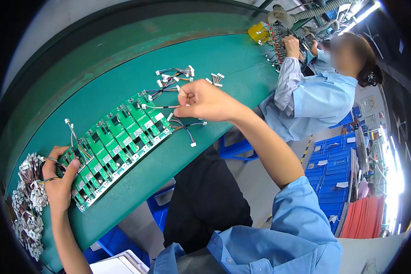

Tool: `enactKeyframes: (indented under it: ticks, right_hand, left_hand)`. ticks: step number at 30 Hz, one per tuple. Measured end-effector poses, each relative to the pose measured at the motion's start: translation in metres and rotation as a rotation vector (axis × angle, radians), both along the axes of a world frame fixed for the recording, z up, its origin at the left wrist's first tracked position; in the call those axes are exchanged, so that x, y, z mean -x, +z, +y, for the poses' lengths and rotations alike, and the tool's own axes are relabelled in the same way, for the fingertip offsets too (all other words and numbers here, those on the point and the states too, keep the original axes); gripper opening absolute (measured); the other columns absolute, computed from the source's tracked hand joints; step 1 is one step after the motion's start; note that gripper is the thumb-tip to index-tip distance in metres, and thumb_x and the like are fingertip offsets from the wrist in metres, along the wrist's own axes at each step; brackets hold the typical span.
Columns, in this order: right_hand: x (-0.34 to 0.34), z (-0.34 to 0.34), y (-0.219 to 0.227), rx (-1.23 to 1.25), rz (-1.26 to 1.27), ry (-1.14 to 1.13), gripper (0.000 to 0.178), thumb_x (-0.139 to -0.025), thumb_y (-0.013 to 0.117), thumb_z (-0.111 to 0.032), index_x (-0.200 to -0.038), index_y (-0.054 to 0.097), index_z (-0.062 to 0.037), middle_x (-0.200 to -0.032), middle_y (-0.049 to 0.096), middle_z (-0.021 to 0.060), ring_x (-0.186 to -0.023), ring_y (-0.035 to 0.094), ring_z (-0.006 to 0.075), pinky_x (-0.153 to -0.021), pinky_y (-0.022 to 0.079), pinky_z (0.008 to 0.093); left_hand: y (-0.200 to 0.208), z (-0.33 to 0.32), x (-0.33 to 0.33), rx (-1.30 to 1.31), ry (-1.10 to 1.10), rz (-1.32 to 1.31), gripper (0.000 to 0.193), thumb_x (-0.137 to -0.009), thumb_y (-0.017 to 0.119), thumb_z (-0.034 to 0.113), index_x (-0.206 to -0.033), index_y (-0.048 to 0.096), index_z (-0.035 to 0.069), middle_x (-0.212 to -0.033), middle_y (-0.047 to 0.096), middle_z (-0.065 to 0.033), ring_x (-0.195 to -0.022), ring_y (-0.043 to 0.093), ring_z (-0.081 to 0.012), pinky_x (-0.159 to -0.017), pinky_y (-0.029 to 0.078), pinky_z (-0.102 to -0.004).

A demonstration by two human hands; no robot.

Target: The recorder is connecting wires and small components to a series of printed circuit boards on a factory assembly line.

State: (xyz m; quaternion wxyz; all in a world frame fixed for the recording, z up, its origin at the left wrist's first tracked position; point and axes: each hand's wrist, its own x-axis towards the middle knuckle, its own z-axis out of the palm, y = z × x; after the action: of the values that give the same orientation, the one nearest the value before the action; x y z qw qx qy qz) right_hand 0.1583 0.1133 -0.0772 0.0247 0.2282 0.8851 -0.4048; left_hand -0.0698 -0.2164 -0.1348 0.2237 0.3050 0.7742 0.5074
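Note:
A long panel of green circuit boards (107, 160) lies slantwise across the table in front of me. My left hand (59, 182) grips its left end, thumb on top and fingers round the far edge. Thin wires with white plugs pass by those fingers. My right hand (208, 102) is above the panel's right end, thumb and forefinger pinched on a wire harness (162, 107). The harness's white plug points left over the boards. Another wire harness (73, 137) stands up from the boards near my left hand. Loose wire harnesses (187, 128) lie beneath my right hand.
Bundled harnesses (29, 201) are heaped at the table's left end. More loose harnesses (176, 73) lie beyond the panel on the green table (214, 55). At the right, a co-worker (306, 91) handles boards beside a yellow container (259, 33). Blue stools (235, 148) stand below.

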Motion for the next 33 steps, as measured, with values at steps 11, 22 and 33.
enactKeyframes:
  ticks: [11,22,33]
  right_hand:
    - [-0.006,0.014,0.014,-0.279,0.0,0.26,0.023,-0.081,0.063,0.005,-0.103,0.069,0.0041,-0.078,0.067,0.0061,-0.069,0.055,0.0138,-0.066,0.046,0.025]
    - [0.075,-0.087,-0.006,0.149,0.455,0.388,0.006,-0.085,0.067,0.004,-0.091,0.068,0.0027,-0.094,0.066,0.0087,-0.078,0.06,0.0135,-0.075,0.049,0.0236]
    - [0.099,-0.104,-0.012,-0.204,0.419,0.52,0.005,-0.083,0.07,0.001,-0.087,0.069,0.0021,-0.084,0.064,0.0033,-0.071,0.053,0.0114,-0.071,0.045,0.0244]
  left_hand:
    - [0.005,0.002,-0.007,0.023,0.097,0.189,0.043,-0.081,0.08,0.032,-0.111,0.069,0.003,-0.088,0.065,-0.0057,-0.077,0.057,-0.0138,-0.071,0.045,-0.0241]
    - [0.003,0.0,-0.007,-0.006,0.077,0.06,0.045,-0.079,0.081,0.033,-0.111,0.07,0.005,-0.079,0.064,-0.0039,-0.065,0.056,-0.0094,-0.06,0.044,-0.0206]
    - [0.0,0.006,-0.01,-0.111,0.055,0.068,0.038,-0.083,0.078,0.023,-0.114,0.067,0.003,-0.079,0.064,-0.0009,-0.063,0.053,-0.0048,-0.054,0.039,-0.0156]
